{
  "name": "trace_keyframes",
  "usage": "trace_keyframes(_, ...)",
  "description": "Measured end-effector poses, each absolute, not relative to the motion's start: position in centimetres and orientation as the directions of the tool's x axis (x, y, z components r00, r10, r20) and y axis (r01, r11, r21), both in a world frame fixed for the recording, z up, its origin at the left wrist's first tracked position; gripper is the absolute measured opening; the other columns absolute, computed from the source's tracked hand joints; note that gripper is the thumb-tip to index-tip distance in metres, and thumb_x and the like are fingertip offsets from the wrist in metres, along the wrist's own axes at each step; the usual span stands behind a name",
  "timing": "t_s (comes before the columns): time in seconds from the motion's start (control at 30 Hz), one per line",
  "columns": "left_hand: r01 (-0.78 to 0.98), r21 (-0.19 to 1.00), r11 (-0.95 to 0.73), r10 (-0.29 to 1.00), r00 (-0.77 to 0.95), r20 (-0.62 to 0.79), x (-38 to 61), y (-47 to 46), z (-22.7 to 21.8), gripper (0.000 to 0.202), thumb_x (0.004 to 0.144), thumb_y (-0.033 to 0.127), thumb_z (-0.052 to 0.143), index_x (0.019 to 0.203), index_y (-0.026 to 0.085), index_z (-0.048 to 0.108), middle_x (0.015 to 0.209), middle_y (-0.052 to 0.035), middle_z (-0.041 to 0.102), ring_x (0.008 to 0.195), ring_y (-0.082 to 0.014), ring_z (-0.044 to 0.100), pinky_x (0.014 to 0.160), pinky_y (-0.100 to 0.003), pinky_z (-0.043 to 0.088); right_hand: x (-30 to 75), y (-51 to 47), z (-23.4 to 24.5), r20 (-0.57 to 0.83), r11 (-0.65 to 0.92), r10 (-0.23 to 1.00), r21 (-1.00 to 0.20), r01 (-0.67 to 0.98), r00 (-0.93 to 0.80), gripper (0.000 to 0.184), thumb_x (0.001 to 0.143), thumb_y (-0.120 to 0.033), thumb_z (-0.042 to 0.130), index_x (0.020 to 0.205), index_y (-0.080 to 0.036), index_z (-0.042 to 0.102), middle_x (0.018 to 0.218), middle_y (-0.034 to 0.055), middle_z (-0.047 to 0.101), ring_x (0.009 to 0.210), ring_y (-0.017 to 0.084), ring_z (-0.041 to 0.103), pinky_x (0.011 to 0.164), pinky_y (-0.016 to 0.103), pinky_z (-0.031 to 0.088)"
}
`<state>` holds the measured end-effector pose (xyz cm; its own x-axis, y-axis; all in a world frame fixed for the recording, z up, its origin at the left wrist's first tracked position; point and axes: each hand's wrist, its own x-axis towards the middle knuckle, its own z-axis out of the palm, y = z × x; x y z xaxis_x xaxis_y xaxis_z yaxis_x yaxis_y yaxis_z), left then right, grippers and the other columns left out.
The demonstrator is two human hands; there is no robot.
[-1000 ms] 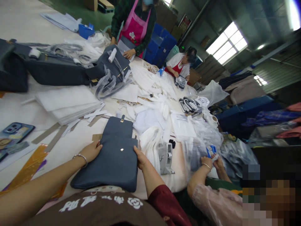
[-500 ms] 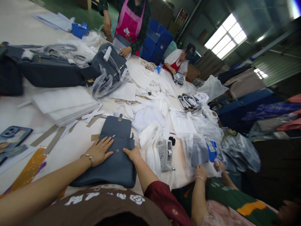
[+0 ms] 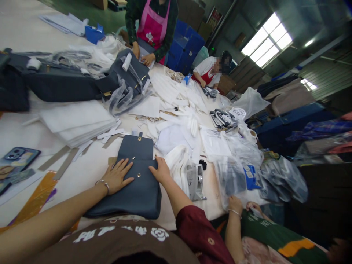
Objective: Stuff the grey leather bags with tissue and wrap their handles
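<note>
A dark blue-grey handbag lies flat in front of me. Its flap is turned back away from me, showing a gold clasp on the strap tab. My left hand rests flat on the bag's left side with fingers spread. At the upper right edge, my right hand touches the bag, thumb over its front and forefinger near the corner by a small metal fitting. Those fingers are apart; the others are partly hidden. A round gold stud sits on the bag's front between the two hands.
Right of the bag are white foam sheets and a grey tape dispenser. A phone and an orange strip lie left. Dark bags stand behind stacked white sheets. Co-workers handle items across the table and at right.
My right hand has moved up along the bag's right edge to the corner. My left hand stays in place. The co-worker in the pink apron has brought both hands onto the table.
</note>
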<state>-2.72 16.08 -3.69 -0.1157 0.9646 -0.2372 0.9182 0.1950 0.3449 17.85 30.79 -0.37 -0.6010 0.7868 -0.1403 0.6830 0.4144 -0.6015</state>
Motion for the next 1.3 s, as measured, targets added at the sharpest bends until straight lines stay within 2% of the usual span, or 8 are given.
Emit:
trace_keyframes(0.2,0.905,0.373,0.204,0.962,-0.115,-0.247,-2.7,16.1,-3.2,0.074,0.086,0.062,0.036,0.147,0.022,0.029,0.155,-0.0072,0.017,0.141,-0.0306,0.014,0.109,-0.052,0.017,16.6,33.1,0.0,-0.234,0.571,0.637,-0.496,0.654,-0.734,0.055,0.077,-0.043,0.065,0.125,-0.019,0.055,0.113,0.0103,0.061,0.106,0.026,0.054,0.095,0.037,0.041)
trace_keyframes(0.33,0.897,0.384,0.22,0.96,-0.128,-0.25,-2.6,16.0,-3.1,0.075,0.085,0.064,0.037,0.147,0.022,0.029,0.155,-0.0074,0.018,0.141,-0.0312,0.013,0.109,-0.054,0.016,16.3,33.4,-0.8,-0.244,0.585,0.66,-0.428,0.689,-0.711,0.037,0.085,-0.047,0.055,0.104,-0.019,0.067,0.103,0.0118,0.06,0.097,0.024,0.056,0.09,0.037,0.041)
trace_keyframes(0.43,0.893,0.392,0.223,0.958,-0.127,-0.257,-2.7,15.9,-3.3,0.076,0.085,0.065,0.035,0.148,0.023,0.027,0.155,-0.0068,0.017,0.141,-0.0309,0.012,0.108,-0.054,0.017,16.3,34.0,-1.4,-0.257,0.51,0.696,-0.481,0.713,-0.671,0.036,0.083,-0.051,0.057,0.09,-0.018,0.069,0.096,0.0095,0.058,0.09,0.021,0.056,0.084,0.033,0.043)
trace_keyframes(0.67,0.892,0.397,0.215,0.96,-0.118,-0.255,-2.9,15.9,-3.7,0.075,0.086,0.065,0.034,0.148,0.024,0.026,0.155,-0.0063,0.016,0.141,-0.0304,0.012,0.107,-0.054,0.018,16.5,35.3,-1.7,-0.216,0.5,0.61,-0.642,0.581,-0.763,0.023,0.08,-0.041,0.065,0.088,-0.019,0.068,0.085,0.0019,0.063,0.082,0.015,0.057,0.075,0.025,0.042)
trace_keyframes(0.87,0.907,0.378,0.186,0.964,-0.094,-0.249,-2.8,16.0,-3.7,0.075,0.086,0.065,0.033,0.148,0.024,0.026,0.155,-0.0056,0.016,0.141,-0.0305,0.012,0.107,-0.054,0.019,16.2,36.1,-0.1,-0.455,0.614,0.524,-0.384,0.689,-0.72,0.051,0.076,-0.068,0.055,0.075,-0.018,0.067,0.078,0.0058,0.064,0.077,0.02,0.058,0.067,0.027,0.041)
trace_keyframes(1.0,0.908,0.375,0.186,0.966,-0.099,-0.241,-2.8,16.0,-3.8,0.076,0.085,0.067,0.032,0.148,0.025,0.027,0.155,-0.0055,0.017,0.141,-0.0304,0.013,0.106,-0.054,0.02,15.6,36.6,0.6,-0.555,0.486,0.502,-0.454,0.747,-0.664,0.053,0.069,-0.065,0.065,0.101,-0.024,0.064,0.093,0.0019,0.065,0.083,0.019,0.059,0.069,0.025,0.042)
trace_keyframes(1.17,0.908,0.376,0.183,0.966,-0.095,-0.242,-2.8,15.9,-3.8,0.074,0.086,0.066,0.032,0.148,0.025,0.027,0.155,-0.0053,0.017,0.141,-0.0295,0.013,0.106,-0.052,0.02,14.8,37.2,1.0,-0.668,0.304,0.456,-0.504,0.808,-0.588,0.047,0.071,-0.064,0.063,0.079,-0.018,0.065,0.076,0.0011,0.064,0.073,0.016,0.059,0.064,0.024,0.043)
trace_keyframes(1.3,0.904,0.38,0.198,0.963,-0.107,-0.248,-2.8,15.9,-3.7,0.075,0.086,0.066,0.032,0.148,0.025,0.026,0.155,-0.0052,0.017,0.141,-0.0296,0.014,0.106,-0.053,0.02,14.7,37.6,1.0,-0.684,0.12,0.427,-0.605,0.787,-0.592,0.038,0.072,-0.054,0.068,0.085,-0.018,0.067,0.087,0.0014,0.068,0.082,0.016,0.061,0.072,0.023,0.046)
